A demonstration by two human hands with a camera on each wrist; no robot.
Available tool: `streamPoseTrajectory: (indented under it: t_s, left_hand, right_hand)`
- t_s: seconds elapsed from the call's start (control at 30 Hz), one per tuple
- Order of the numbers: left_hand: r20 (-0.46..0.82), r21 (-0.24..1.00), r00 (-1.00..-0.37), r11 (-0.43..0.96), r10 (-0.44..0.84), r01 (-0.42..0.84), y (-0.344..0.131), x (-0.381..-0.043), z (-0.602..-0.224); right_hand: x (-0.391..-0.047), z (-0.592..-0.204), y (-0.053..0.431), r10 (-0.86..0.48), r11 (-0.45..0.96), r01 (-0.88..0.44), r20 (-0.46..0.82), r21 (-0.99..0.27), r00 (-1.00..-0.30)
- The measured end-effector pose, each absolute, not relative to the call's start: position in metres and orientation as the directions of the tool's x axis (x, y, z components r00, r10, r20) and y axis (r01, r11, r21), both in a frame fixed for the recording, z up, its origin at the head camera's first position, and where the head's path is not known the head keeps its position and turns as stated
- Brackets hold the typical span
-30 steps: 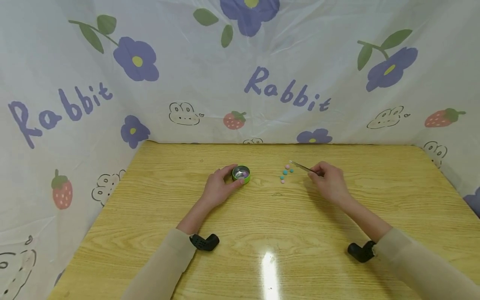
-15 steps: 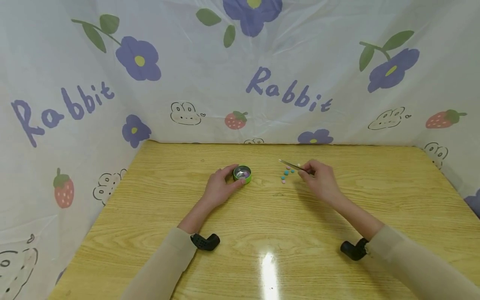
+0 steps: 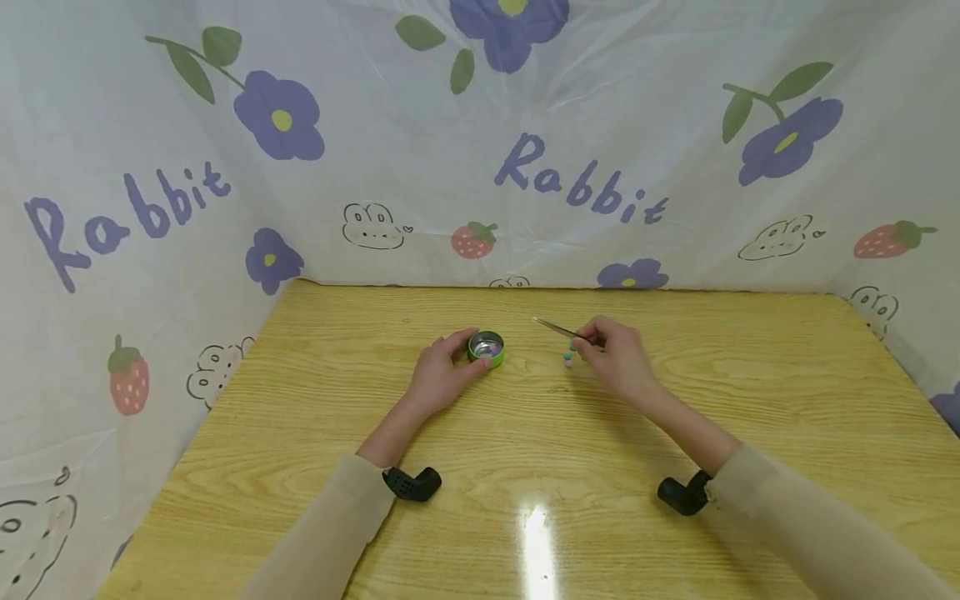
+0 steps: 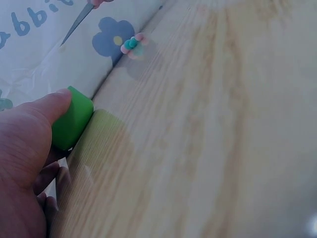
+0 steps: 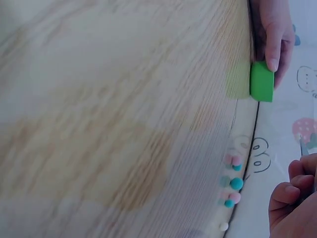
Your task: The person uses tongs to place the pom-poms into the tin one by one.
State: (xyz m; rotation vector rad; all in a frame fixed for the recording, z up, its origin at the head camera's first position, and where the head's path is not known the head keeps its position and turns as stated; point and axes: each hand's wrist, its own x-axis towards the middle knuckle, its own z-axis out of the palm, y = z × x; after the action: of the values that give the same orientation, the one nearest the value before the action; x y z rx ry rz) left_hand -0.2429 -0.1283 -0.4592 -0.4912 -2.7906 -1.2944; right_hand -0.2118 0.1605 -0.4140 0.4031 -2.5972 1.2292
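My left hand (image 3: 438,373) grips a small round green tin (image 3: 497,362) by its side. The tin's inside is silvery, with a small purplish spot showing in it. My right hand (image 3: 621,360) pinches a pair of metal tweezers (image 3: 557,327), raised over the table and pointing left towards the tin. Something pale shows at the tweezers' tip, too small to identify. Below the right hand lie several small balls; in the right wrist view I see a teal ball (image 5: 236,183), a pink ball (image 5: 236,160) and a white ball (image 5: 224,226). The right hand hides part of this group in the head view.
A wood-grain table (image 3: 465,467) bears everything. Behind it and along the sides hangs a white curtain (image 3: 420,150) printed with flowers, strawberries and "Rabbit". A black camera mount sits on each wrist.
My right hand has moved left with the tweezers, from right of the balls to above them, its tip now nearer the tin. My left hand still holds the tin in place.
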Motion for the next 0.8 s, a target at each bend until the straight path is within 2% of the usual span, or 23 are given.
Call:
streamPoseTrajectory:
  t_s: [0.23,0.8]
  left_hand:
    - [0.164,0.746,-0.948,0.594,0.274,0.301,-0.126,-0.243,-0.460]
    - [0.159,0.746,-0.950,0.598,0.268,0.294,-0.128,-0.244,-0.460]
  right_hand:
    - [-0.211,-0.419,0.144,-0.166,0.562,-0.346,0.308,-0.751,-0.937]
    - [-0.212,-0.426,0.113,-0.195,0.552,-0.345,0.285,-0.759,-0.939]
